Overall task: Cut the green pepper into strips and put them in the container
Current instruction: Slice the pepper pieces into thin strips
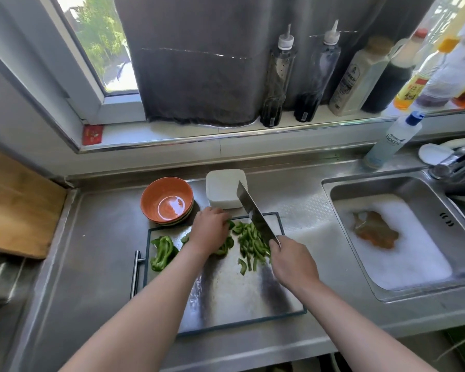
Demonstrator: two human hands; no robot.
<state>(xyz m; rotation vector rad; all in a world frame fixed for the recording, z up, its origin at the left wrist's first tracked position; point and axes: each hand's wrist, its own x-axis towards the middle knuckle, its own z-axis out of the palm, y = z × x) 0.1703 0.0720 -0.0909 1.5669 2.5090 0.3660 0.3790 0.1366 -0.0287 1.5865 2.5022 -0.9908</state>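
Grip: right hand (290,261) clamped round handle of broad steel cleaver (255,216), blade lifted, pointing 11 o'clock | left hand (210,232), fingers curled, pins green pepper piece (226,247) on steel cutting board (226,291), 10 o'clock of right hand | cut green strips (250,242) lie between, long axes near 12–6 | white square container (223,189) at 12 o'clock; left hand nearer.

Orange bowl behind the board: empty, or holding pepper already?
Empty. The orange bowl shows only bare glazed inside with glare; the cut strips lie on the cutting board.
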